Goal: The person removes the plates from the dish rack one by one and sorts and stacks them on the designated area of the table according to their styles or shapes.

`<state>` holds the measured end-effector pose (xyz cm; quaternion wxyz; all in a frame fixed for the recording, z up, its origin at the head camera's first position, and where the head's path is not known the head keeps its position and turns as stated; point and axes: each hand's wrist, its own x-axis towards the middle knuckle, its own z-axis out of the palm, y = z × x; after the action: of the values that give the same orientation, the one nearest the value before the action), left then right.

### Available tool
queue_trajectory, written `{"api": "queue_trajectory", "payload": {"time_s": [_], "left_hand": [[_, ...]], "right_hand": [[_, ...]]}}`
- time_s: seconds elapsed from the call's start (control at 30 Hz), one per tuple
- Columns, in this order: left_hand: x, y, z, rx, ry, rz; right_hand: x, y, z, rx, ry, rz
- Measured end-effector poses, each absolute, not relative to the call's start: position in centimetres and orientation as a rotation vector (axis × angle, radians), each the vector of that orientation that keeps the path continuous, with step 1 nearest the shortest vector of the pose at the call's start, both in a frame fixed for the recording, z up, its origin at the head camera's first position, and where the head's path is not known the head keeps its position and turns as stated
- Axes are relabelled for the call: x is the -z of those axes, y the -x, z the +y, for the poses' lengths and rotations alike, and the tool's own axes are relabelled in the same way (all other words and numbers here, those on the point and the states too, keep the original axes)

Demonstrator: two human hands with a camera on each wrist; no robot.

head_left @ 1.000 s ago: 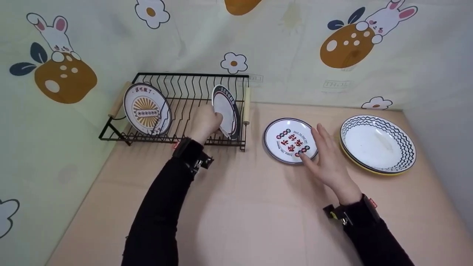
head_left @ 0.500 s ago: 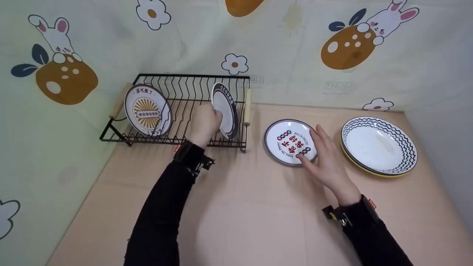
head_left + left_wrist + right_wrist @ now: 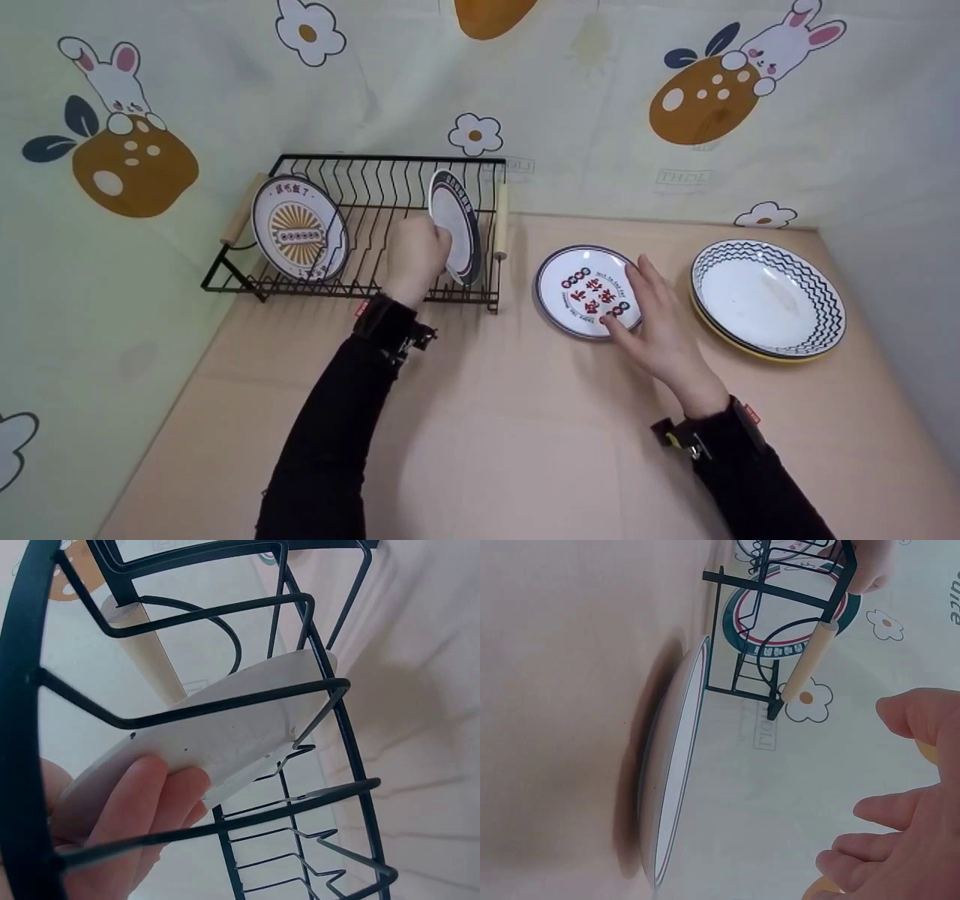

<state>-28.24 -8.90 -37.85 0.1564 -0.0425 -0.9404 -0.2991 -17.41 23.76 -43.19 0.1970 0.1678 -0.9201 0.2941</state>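
Note:
My left hand (image 3: 416, 255) pinches a dark-rimmed white plate (image 3: 459, 225) that stands on edge at the right end of the black wire dish rack (image 3: 367, 289). In the left wrist view its fingers (image 3: 135, 799) lie against the plate's pale underside (image 3: 225, 731), among the wires. My right hand (image 3: 667, 341) hovers with spread fingers over the right edge of a small white plate (image 3: 589, 262) with red characters, which lies on the table. The right wrist view shows a gap between that hand (image 3: 907, 817) and this plate (image 3: 667, 780).
A white plate with a sunburst print (image 3: 300, 229) stands at the rack's left end. To the right, a stack of shallow bowls with a wavy-line rim (image 3: 769, 296) sits on the table (image 3: 525, 435). A patterned cloth (image 3: 585, 112) hangs behind.
Both hands stay almost where they were, the left still holding the plate in the rack. The whole head view has shifted slightly.

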Motion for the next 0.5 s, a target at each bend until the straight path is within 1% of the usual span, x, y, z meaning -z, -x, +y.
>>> {"api": "queue_trajectory", "payload": {"time_s": [0.5], "left_hand": [[37.0, 27.8, -10.2, 0.871, 0.142, -2.485]], "right_hand": [[43.0, 17.7, 23.5, -0.911, -0.445, -2.581]]}}
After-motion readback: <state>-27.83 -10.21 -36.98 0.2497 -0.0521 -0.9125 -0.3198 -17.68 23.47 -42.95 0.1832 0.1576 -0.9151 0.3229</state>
